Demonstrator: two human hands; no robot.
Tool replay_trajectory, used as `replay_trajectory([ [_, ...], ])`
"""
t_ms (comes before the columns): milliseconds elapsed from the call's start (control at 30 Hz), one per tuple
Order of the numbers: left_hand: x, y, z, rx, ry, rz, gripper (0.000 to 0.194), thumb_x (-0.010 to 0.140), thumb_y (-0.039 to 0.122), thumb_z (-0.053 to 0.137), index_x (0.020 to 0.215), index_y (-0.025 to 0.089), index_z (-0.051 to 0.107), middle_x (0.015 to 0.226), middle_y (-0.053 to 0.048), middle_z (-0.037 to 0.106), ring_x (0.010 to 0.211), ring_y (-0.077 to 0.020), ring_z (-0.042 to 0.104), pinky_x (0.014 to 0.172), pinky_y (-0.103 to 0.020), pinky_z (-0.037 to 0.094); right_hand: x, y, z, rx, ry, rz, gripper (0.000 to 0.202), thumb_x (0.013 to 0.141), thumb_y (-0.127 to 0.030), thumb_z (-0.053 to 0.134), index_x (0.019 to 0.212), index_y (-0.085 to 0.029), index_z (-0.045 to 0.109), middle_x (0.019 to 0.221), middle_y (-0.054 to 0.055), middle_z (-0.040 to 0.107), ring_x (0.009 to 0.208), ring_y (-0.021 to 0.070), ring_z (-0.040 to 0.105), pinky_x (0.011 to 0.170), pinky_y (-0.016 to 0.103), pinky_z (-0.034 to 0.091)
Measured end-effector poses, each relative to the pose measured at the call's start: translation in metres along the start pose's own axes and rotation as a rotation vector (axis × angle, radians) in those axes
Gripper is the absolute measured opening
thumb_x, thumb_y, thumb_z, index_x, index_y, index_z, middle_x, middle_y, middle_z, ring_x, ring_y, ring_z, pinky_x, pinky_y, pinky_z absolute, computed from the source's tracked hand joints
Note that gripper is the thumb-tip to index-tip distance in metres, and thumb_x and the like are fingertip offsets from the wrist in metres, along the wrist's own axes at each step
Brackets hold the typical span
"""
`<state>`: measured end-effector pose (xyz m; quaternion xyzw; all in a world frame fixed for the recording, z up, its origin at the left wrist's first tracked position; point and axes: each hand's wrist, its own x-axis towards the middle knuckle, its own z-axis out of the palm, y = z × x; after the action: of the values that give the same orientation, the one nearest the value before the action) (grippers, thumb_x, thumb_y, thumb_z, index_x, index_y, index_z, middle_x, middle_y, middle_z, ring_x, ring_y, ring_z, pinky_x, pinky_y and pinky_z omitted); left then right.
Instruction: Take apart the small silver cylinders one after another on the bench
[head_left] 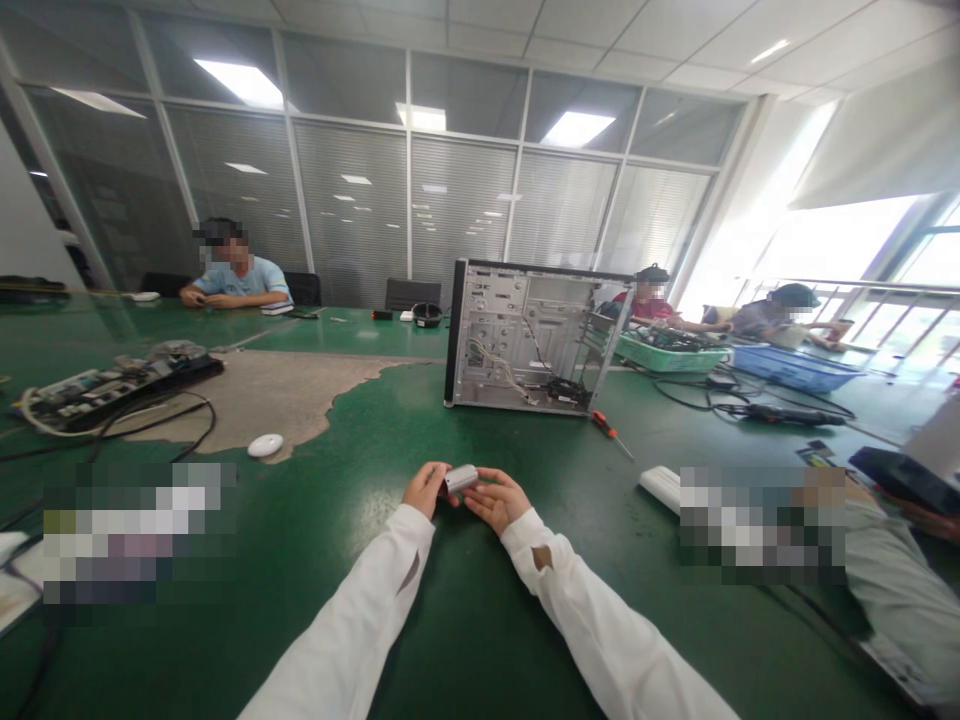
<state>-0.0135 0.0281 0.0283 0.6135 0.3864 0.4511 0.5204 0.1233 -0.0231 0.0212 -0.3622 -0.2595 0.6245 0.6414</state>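
Observation:
Both my hands hold a small silver-grey block [461,478] with rounded edges just above the green table; its exact kind is not clear. The fingers of my left hand [424,490] are closed on the block's left end. My right hand [501,498] grips its right end, the fingers bent around and under it. Straight ahead an open computer case [525,340] stands upright, its bare metal inside facing me with a few loose cables. A screwdriver [611,433] with an orange and black handle lies at the case's lower right corner.
A white round object [265,446] and a loaded power strip [120,385] with cables lie left on the table [360,620]. To the right are a green basket [667,357], a blue basket [795,368] and a white power strip [660,485]. Several people sit around.

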Motion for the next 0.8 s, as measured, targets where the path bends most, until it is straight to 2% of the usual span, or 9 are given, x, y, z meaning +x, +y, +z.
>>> replay_trajectory([
  [267,0.002,-0.004,0.001,-0.012,0.008,-0.019,0.041,0.066,0.053,0.044,0.075,0.014,0.054,0.035,0.004,0.051,0.038,-0.0134,0.052,0.049,-0.024,0.039,0.002,0.003,-0.001,-0.006,0.034,0.017,0.026,0.052,-0.009,0.066,0.074,-0.013,0.052,0.060,0.006,0.064,0.066,0.0203,0.063,0.066,0.032,0.049],
  [433,0.000,0.003,0.001,-0.147,-0.072,-0.016,0.037,0.065,0.050,0.050,0.076,0.014,0.053,0.046,0.003,0.056,0.036,-0.0116,0.051,0.045,-0.023,0.039,0.002,0.005,0.001,-0.043,0.081,0.052,0.025,0.054,-0.019,0.068,0.070,-0.013,0.050,0.057,0.006,0.063,0.061,0.0191,0.063,0.060,0.029,0.050],
  [567,0.000,0.001,0.002,-0.310,-0.190,-0.044,0.038,0.064,0.048,0.051,0.079,0.013,0.054,0.061,-0.002,0.062,0.041,-0.0132,0.054,0.050,-0.027,0.042,0.001,0.004,0.005,-0.039,0.127,0.077,0.019,0.059,-0.022,0.065,0.067,-0.012,0.051,0.054,0.007,0.062,0.056,0.0174,0.062,0.056,0.027,0.049],
  [700,0.004,-0.008,0.002,-0.316,-0.258,-0.056,0.041,0.065,0.044,0.052,0.087,0.011,0.056,0.053,-0.002,0.061,0.045,-0.0147,0.056,0.054,-0.028,0.042,-0.002,-0.002,0.006,-0.002,0.088,0.122,0.016,0.067,-0.023,0.059,0.071,-0.008,0.056,0.059,0.009,0.063,0.056,0.0143,0.061,0.058,0.024,0.050],
  [800,0.006,-0.012,0.001,-0.331,-0.286,-0.055,0.041,0.062,0.038,0.056,0.093,0.010,0.057,0.055,-0.003,0.061,0.050,-0.0148,0.057,0.057,-0.028,0.042,-0.003,-0.006,0.005,0.029,0.080,0.166,0.017,0.071,-0.022,0.055,0.072,-0.005,0.058,0.059,0.008,0.063,0.055,0.0121,0.060,0.057,0.021,0.049],
])
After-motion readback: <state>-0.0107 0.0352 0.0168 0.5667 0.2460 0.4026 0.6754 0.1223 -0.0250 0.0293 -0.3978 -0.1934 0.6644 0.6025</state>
